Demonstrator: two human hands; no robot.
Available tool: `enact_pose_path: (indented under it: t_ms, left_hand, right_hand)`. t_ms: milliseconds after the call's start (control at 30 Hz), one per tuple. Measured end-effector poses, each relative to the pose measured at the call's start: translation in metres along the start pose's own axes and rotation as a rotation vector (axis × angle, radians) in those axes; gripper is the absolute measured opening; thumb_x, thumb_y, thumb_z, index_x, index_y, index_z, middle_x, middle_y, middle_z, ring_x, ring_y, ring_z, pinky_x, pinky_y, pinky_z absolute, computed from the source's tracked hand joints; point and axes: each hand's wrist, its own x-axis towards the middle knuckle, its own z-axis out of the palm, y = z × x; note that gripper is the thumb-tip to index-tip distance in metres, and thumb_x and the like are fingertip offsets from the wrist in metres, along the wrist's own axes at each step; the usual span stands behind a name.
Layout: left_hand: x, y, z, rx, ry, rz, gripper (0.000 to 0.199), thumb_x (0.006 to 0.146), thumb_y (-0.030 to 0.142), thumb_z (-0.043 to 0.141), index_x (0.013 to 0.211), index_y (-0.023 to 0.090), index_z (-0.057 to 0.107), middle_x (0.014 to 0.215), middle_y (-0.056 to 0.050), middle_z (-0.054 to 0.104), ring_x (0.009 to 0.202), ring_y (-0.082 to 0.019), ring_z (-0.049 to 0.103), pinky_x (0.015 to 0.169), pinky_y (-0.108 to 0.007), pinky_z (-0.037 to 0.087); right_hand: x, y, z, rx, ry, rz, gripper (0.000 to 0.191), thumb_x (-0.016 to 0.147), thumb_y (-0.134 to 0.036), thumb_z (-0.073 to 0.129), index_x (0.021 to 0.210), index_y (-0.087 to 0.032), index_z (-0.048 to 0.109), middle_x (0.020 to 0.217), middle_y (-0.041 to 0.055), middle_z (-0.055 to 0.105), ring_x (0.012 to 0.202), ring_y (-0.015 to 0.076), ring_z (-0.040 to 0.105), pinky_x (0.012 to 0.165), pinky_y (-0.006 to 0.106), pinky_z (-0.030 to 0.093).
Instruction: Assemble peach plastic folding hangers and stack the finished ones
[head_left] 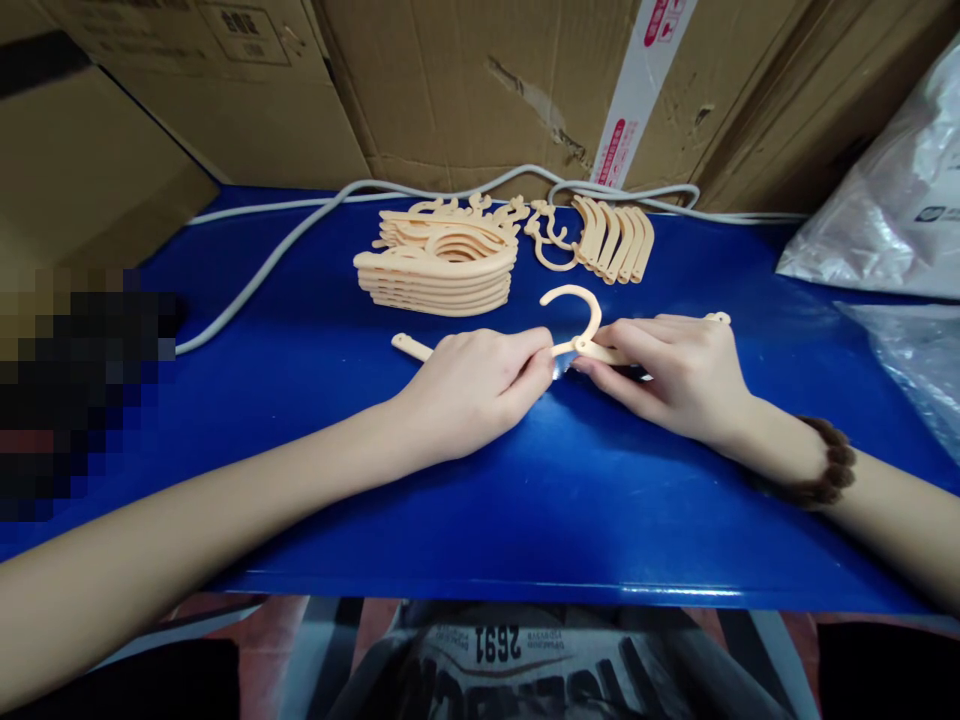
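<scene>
A cream plastic folding hanger is stretched out between my two hands, just above the blue table. Its hook curves up and opens to the left. My left hand is closed round the left arm of the hanger, whose end pokes out beyond my knuckles. With thumb and fingers, my right hand grips the right arm near the hook joint; that arm's tip shows past the back of the hand. Behind my left hand lies a stack of folded hangers. Loose hooks and several curved hanger arms lie to its right.
A grey-white cable runs along the back of the blue table. Cardboard boxes wall off the far side. White plastic bags sit at the right. A pixelated dark patch covers the left edge.
</scene>
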Motion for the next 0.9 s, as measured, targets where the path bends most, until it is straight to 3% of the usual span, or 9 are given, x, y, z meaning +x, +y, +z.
enact_pose_path:
  t_ms: [200,333,500,667,900]
  left_hand:
    - [-0.0001,0.0024,0.0010,0.040,0.002,0.010,0.020,0.097,0.037,0.039,0.101,0.023,0.052,0.067,0.004,0.059,0.058,-0.015,0.054,0.056,-0.026,0.027]
    - [-0.0002,0.0029,0.0010,0.038,0.024,0.038,0.020,0.099,0.039,0.040,0.109,0.024,0.048,0.078,0.004,0.065,0.065,-0.017,0.061,0.058,-0.025,0.030]
    - [-0.0016,0.0027,0.0014,0.141,0.046,0.075,0.021,0.101,0.036,0.035,0.108,0.022,0.048,0.084,0.002,0.068,0.071,-0.019,0.065,0.057,-0.026,0.032]
    - [-0.0016,0.0034,0.0019,0.380,0.140,0.120,0.029,0.102,0.034,0.030,0.110,0.018,0.053,0.083,-0.002,0.070,0.064,-0.020,0.064,0.051,-0.028,0.024]
    - [-0.0041,0.0081,-0.0047,0.465,0.254,0.085,0.045,0.102,0.043,0.026,0.095,0.020,0.064,0.063,-0.002,0.064,0.052,-0.017,0.058,0.048,-0.027,0.016]
  right_hand:
    - [-0.0007,0.0001,-0.0004,-0.007,0.019,0.059,0.025,0.095,-0.037,0.051,0.084,-0.018,0.064,0.066,0.0023,0.068,0.056,0.0136,0.057,0.053,0.027,0.035]
    - [-0.0003,0.0000,0.0001,-0.027,0.048,0.076,0.025,0.095,-0.036,0.052,0.084,-0.017,0.064,0.063,0.0010,0.066,0.053,0.0125,0.058,0.050,0.025,0.035]
    - [0.0001,0.0001,-0.0002,-0.047,0.062,0.092,0.025,0.095,-0.037,0.052,0.083,-0.018,0.064,0.063,-0.0002,0.067,0.053,0.0119,0.059,0.050,0.024,0.035]
    - [0.0005,-0.0009,-0.0003,-0.048,0.033,0.126,0.030,0.095,-0.040,0.049,0.081,-0.019,0.064,0.065,0.0010,0.068,0.054,0.0130,0.060,0.050,0.025,0.035]
    - [-0.0008,-0.0016,-0.0017,0.011,0.043,0.130,0.029,0.092,-0.042,0.053,0.078,-0.019,0.066,0.065,0.0004,0.068,0.055,0.0123,0.060,0.051,0.024,0.035]
